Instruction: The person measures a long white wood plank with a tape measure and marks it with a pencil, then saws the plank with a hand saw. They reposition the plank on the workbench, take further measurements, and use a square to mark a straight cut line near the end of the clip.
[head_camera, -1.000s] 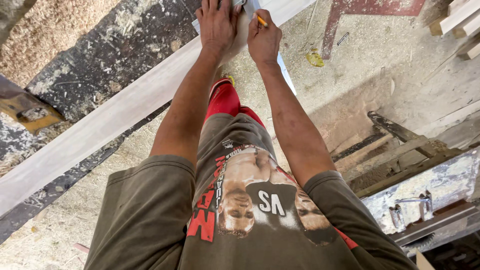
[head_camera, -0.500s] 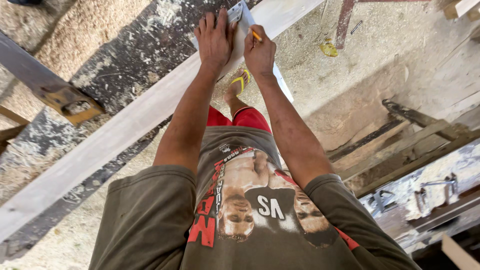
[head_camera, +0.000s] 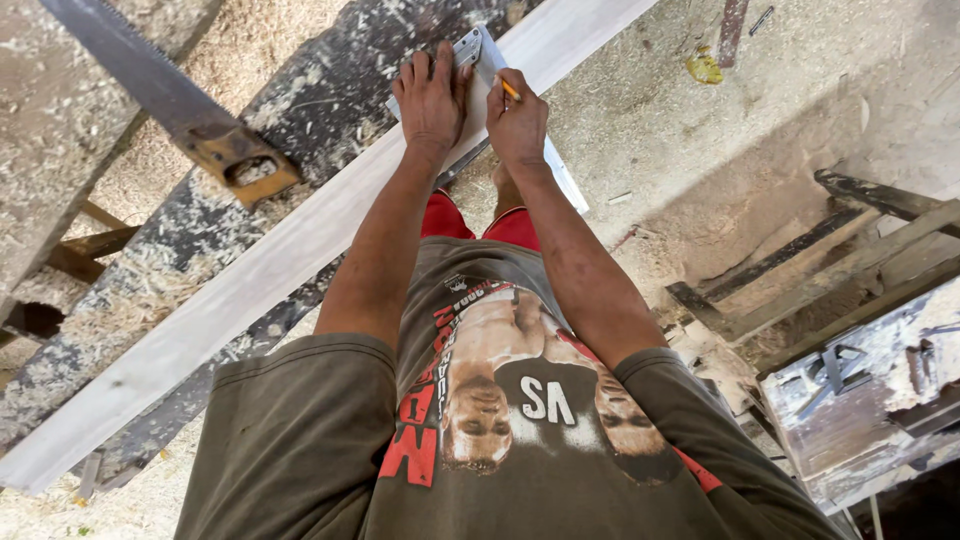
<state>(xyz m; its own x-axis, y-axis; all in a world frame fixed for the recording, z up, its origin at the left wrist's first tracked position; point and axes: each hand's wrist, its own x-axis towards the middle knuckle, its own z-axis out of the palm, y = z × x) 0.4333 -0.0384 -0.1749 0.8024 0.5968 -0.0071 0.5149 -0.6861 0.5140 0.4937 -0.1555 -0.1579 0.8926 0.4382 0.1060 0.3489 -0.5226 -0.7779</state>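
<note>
The left hand (head_camera: 432, 98) lies flat, palm down, with its fingers spread and stretched out, pressing on a metal square (head_camera: 478, 60) that rests across a long pale board (head_camera: 250, 275). It does not close around anything; the fingers only press on top of the square, and their tips reach its far end. The right hand (head_camera: 517, 122) is just beside it, curled into a loose fist and pinched on a yellow pencil (head_camera: 510, 90), held between thumb and forefinger. The pencil's tip points toward the edge of the square, but whether it touches the board or the square cannot be told. The heel of the right hand rests on the square's blade, which runs on past the board's near edge toward the person's legs. The board lies slantwise on a dark, scuffed workbench (head_camera: 190, 240) strewn with sawdust and wood shavings. A handsaw (head_camera: 170, 105) with a brown wooden handle lies on the bench, well apart from the hands, on the left. Both forearms reach out from an olive printed shirt (head_camera: 470, 440), with red shorts (head_camera: 500, 225) showing below it. On the right, near the floor, stand some wooden rails (head_camera: 800, 270) and a dusty metal machine (head_camera: 870, 390). The floor (head_camera: 660, 130) is covered in sawdust.
</note>
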